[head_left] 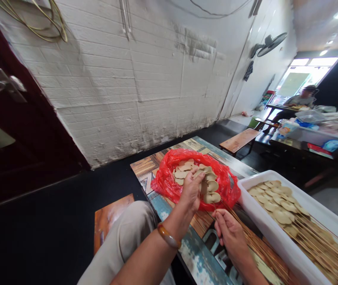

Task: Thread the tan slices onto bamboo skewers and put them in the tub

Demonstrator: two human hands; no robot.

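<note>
My left hand (pixel 191 189) is closed around a row of beige, rounded flat slices (pixel 211 186), thumb on top, above the open red plastic bag (pixel 165 178). More such slices (pixel 183 171) lie in the bag. Below and to the right, my right hand (pixel 231 233) pinches a thin bamboo skewer (pixel 214 206) that runs up to the lowest slice. How deep its tip sits in the slices is hidden. Loose bamboo skewers (pixel 253 239) lie on the table beside my right hand. A bracelet (pixel 169 236) circles my left wrist.
To the right, a white plastic tub (pixel 243 186) contains skewered slices (pixel 278 202). The patterned table (pixel 157 204) has a wooden stool (pixel 113 217) at its left and a bench (pixel 240 140) beyond. A person (pixel 299 99) sits at a far table. A white wall (pixel 157 79) stands ahead.
</note>
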